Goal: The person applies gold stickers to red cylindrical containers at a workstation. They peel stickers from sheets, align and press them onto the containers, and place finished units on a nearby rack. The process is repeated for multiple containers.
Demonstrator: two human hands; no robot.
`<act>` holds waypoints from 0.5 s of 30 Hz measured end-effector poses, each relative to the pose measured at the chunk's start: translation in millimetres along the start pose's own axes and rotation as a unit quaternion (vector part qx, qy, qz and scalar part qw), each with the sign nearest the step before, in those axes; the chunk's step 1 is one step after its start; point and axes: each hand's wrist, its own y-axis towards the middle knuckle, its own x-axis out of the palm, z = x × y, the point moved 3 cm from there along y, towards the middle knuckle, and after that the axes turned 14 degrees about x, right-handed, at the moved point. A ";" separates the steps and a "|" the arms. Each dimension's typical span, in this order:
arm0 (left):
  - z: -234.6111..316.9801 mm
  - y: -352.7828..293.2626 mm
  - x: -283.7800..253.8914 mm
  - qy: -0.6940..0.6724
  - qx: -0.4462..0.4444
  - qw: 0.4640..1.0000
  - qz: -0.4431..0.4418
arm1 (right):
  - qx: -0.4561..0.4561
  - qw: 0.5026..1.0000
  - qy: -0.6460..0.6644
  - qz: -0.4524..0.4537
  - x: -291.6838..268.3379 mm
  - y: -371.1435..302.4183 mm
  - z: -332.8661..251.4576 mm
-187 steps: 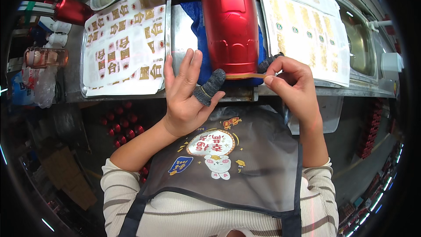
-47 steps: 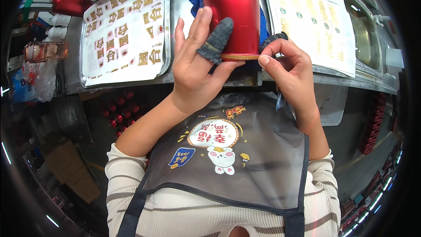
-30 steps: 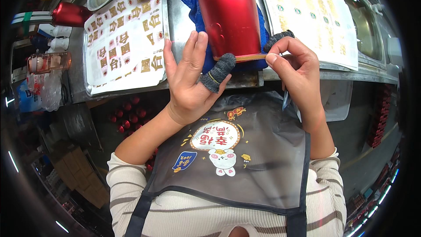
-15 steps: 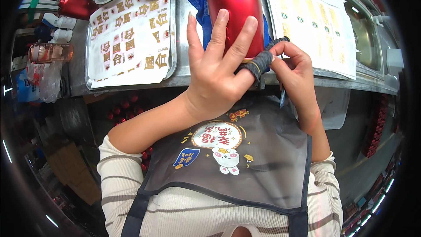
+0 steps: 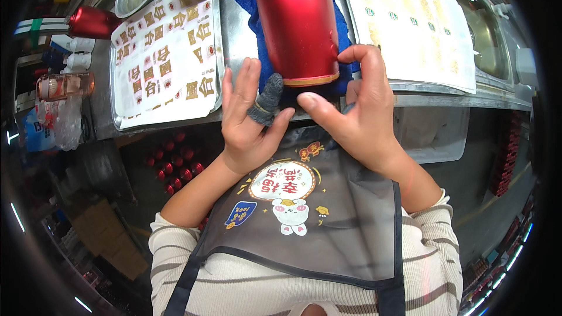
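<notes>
I am watching the red bottle (image 5: 297,26) lying on a blue cloth (image 5: 244,1) in the middle of the metal counter (image 5: 237,47), its tan-banded end facing near. The left hand (image 5: 244,127) is hovering just left of that end, empty with fingers extended, wearing a grey finger cover (image 5: 268,99). The right hand (image 5: 364,118) is hovering open, forefinger curving toward the bottle's right side; I am not able to tell whether it is touching. Gold-printed sheets (image 5: 167,61) are lying left on a tray (image 5: 218,47); white sheets (image 5: 407,38) are lying right.

Bright worktop (image 5: 236,32), dim floor (image 5: 462,199), fisheye-bent edges, black corners
</notes>
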 end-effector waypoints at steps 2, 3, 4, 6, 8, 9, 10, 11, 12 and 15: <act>-1.4 -2.8 7.0 0.007 0.004 1.000 0.006 | -0.019 0.998 -0.038 0.041 8.0 2.6 -4.7; 0.2 -1.9 6.7 0.010 0.006 1.000 0.006 | -0.019 0.997 -0.046 0.052 11.2 3.2 -5.9; 1.5 0.6 6.9 0.012 0.010 1.000 0.008 | -0.004 0.998 -0.035 0.048 12.3 4.5 -4.9; 1.1 1.9 7.7 0.013 0.023 1.000 0.013 | -0.001 0.999 -0.020 0.038 13.6 6.9 -1.8; 1.9 5.5 6.0 0.012 0.026 1.000 0.000 | -0.015 1.000 -0.002 0.022 13.0 8.1 3.0; 2.6 7.9 5.1 0.011 0.027 1.000 -0.007 | -0.017 1.000 0.009 0.013 12.0 8.7 4.9; 2.9 9.5 4.3 0.016 0.032 0.999 -0.012 | -0.009 1.000 0.028 0.001 11.4 8.6 6.5; 3.0 11.1 3.8 0.020 0.037 0.999 -0.017 | -0.010 0.999 0.036 -0.004 10.8 8.6 7.3; 3.1 12.5 3.5 0.025 0.042 0.999 -0.022 | -0.010 0.999 0.044 -0.009 10.2 8.7 8.0; 4.0 16.1 2.5 0.047 0.055 0.997 -0.026 | -0.017 0.998 0.056 -0.004 7.6 9.4 8.2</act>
